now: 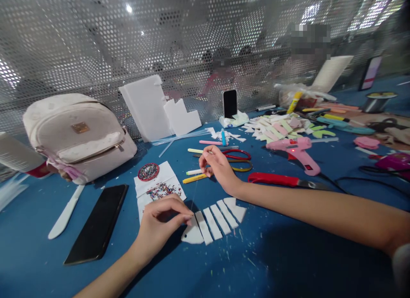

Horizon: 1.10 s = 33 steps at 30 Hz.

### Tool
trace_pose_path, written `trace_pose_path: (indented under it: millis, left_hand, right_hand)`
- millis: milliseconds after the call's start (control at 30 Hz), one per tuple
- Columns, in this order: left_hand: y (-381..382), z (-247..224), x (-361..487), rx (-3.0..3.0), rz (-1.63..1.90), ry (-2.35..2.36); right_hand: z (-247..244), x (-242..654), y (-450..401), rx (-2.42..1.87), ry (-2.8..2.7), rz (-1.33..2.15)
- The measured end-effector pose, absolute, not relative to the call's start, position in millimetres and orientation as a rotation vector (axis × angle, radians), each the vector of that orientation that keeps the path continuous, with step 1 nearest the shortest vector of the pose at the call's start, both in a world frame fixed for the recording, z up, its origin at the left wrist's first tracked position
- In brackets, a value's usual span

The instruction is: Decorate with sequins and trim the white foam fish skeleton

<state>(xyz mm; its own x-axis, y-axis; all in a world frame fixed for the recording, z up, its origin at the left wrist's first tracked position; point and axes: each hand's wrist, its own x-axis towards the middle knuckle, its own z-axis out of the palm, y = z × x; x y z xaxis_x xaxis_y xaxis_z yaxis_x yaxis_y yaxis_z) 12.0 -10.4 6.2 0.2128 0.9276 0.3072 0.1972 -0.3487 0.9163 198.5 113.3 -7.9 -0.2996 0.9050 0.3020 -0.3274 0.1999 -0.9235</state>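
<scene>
On the blue table lies a white fish shape (214,223), cut into a head with a dark eye dot, several strips and a tail. My left hand (162,223) is closed in a pinch over the top edge of the head piece. Raised above and behind the fish, my right hand (221,167) is closed too, thumb against curled fingers. A faint, thin thread (194,195) runs upward from my left fingertips toward my right hand. Its ends are hidden in the fingers. Close by, a white paper (162,172) holds loose coloured beads (162,190) and a red-rimmed dish of beads (148,172).
Right of my hands are a red-handled cutter (273,178) and a pink glue gun (296,150) with a cord. Behind lie markers (194,178), scissors (240,155) and foam scraps (275,127). At left are a phone (98,223), a white knife (66,212) and a backpack (80,135).
</scene>
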Motion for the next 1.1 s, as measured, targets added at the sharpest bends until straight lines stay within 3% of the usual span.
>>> trace_pose_path:
  millis: [467, 1100]
  left_hand:
    - [1.4, -0.8, 9.6, 1.408, 1.22, 1.366]
    - [3.2, -3.4, 12.3, 1.418, 1.159, 1.358]
  right_hand:
    - [1.7, 198.3, 100.1, -0.422, -1.674, 1.426]
    - [1.6, 202.8, 100.3, -0.202, -2.114, 1.328]
